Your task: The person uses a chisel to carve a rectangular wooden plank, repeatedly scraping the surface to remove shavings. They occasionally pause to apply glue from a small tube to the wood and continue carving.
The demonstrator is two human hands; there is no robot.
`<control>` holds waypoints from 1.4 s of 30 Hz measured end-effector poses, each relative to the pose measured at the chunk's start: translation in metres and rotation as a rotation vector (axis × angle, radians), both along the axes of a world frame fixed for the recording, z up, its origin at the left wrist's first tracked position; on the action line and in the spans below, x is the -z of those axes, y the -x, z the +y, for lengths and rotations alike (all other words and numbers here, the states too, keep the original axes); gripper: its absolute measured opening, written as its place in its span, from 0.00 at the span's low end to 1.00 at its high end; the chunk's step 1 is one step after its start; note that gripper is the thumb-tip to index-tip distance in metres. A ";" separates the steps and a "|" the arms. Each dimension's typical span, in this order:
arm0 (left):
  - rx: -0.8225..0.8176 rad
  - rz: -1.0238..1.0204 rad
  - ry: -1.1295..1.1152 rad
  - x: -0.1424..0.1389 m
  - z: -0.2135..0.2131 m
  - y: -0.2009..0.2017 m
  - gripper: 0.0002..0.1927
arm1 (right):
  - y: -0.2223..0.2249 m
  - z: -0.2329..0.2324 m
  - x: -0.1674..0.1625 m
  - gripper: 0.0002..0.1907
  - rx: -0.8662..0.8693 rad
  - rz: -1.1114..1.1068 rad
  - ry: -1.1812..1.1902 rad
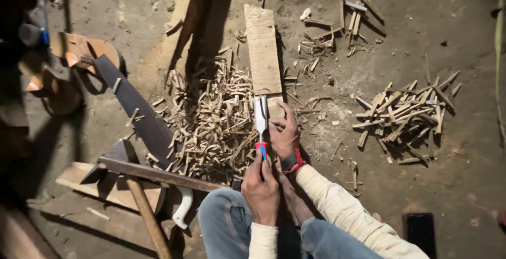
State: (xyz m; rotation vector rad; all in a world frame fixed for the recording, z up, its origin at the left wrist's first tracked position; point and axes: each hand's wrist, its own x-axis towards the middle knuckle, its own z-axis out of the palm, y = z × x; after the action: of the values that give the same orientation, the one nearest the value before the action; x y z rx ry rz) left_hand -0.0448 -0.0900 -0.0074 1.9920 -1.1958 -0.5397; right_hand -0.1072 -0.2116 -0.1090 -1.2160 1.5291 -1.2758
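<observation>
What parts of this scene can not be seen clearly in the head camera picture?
- The chisel: its handle end is covered by the left hand.
- The plank: its near end is hidden under the right hand.
- The saw: its lower blade passes behind a wooden tool.
- A dark flat object is cut off by the bottom edge.
- The top left corner is too dark to read.

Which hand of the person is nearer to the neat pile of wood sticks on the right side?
The right hand. It rests on the plank beside the chisel, closer to the stick pile. The left hand grips the chisel handle, farther away.
</observation>
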 end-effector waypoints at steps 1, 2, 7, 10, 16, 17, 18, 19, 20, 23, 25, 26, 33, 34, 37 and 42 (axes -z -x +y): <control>0.020 0.016 -0.019 -0.001 0.005 -0.002 0.19 | -0.002 -0.001 -0.002 0.35 0.008 -0.033 -0.016; 0.000 0.024 -0.007 -0.004 0.014 -0.002 0.18 | -0.002 -0.003 -0.004 0.36 0.021 -0.060 -0.025; -0.014 -0.023 0.036 -0.014 0.041 0.002 0.16 | -0.002 0.003 -0.010 0.35 -0.023 -0.125 -0.070; 0.019 -0.016 0.100 -0.013 0.020 0.000 0.16 | -0.004 0.006 -0.006 0.36 -0.029 -0.126 -0.051; 0.022 -0.085 -0.105 -0.009 -0.012 -0.012 0.18 | -0.008 0.001 -0.002 0.33 0.015 0.078 0.006; -0.014 0.072 -0.041 -0.010 -0.009 -0.015 0.18 | -0.008 -0.001 -0.003 0.33 -0.003 0.070 0.048; -0.025 0.225 0.044 -0.011 -0.007 -0.018 0.17 | -0.008 -0.002 -0.003 0.32 -0.003 0.032 0.046; -0.027 0.386 0.124 -0.011 -0.003 -0.019 0.17 | -0.006 -0.003 -0.003 0.31 0.003 0.001 0.042; -0.082 0.411 0.124 -0.013 0.005 -0.021 0.18 | -0.006 -0.003 -0.003 0.30 0.004 -0.041 0.028; -0.251 0.517 -0.009 -0.013 0.030 -0.022 0.20 | -0.003 -0.001 0.003 0.22 -0.058 0.067 0.082; -0.359 0.601 -0.224 -0.009 0.047 -0.024 0.21 | -0.001 0.002 0.008 0.17 -0.069 0.140 0.259; -0.310 0.529 -0.180 -0.004 0.052 -0.025 0.20 | 0.000 0.003 0.011 0.14 -0.076 0.177 0.347; -0.172 0.451 -0.034 0.013 0.062 -0.020 0.20 | 0.004 0.005 0.015 0.14 -0.028 -0.283 -0.117; -0.153 0.470 0.014 0.013 0.061 -0.018 0.19 | 0.004 0.005 0.016 0.15 -0.016 -0.264 -0.126; -0.102 0.393 0.024 0.007 0.055 -0.016 0.19 | 0.004 0.005 0.023 0.15 -0.035 -0.223 -0.185; -0.120 0.346 -0.102 0.003 0.058 -0.010 0.19 | 0.007 0.004 0.043 0.16 -0.054 -0.301 -0.157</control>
State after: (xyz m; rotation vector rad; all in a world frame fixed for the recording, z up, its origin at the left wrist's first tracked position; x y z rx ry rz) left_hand -0.0345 -0.0325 -0.0107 1.9396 -0.8465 -0.8574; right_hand -0.1139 -0.2072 -0.1519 -0.9131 1.3403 -1.2176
